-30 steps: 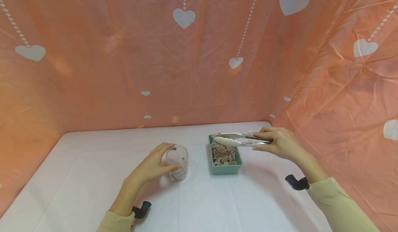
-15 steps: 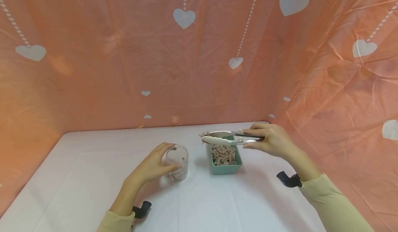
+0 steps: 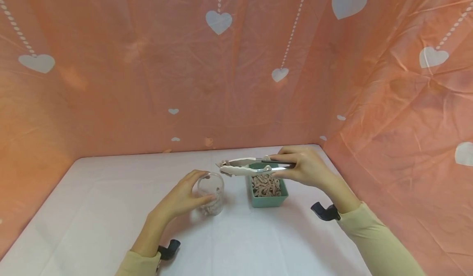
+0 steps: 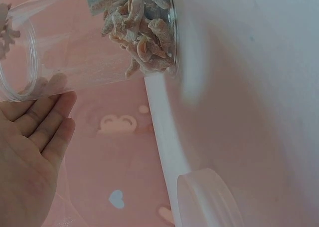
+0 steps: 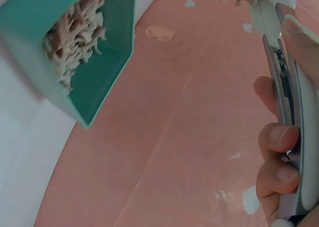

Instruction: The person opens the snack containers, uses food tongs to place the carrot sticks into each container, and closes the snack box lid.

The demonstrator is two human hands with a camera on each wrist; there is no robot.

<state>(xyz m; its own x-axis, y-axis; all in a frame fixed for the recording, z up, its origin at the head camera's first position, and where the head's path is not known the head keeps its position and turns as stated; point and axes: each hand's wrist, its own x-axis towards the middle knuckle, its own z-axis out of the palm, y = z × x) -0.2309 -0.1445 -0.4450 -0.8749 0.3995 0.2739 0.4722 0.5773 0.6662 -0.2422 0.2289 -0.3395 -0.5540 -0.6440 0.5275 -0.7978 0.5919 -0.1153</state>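
Observation:
My left hand holds a clear jar upright on the table, thumb at the near side and fingers at the far side. Brown, dusty-looking dried strips lie at the jar's bottom, seen sideways in the left wrist view. In my right hand is a pair of tongs with pale scalloped tips and dark-and-metal handles. Between the tips is a small bunch of the same strips, just above and right of the jar's open mouth. Below the tongs stands a green rectangular container with more strips.
A white cloth covers the table. A pale translucent round lid lies near the jar in the left wrist view. Orange curtains with white hearts hang behind and at both sides.
The right hand has carried the tongs and their bunch of strips left, from over the green container to beside the jar's mouth. The left hand and jar have stayed put.

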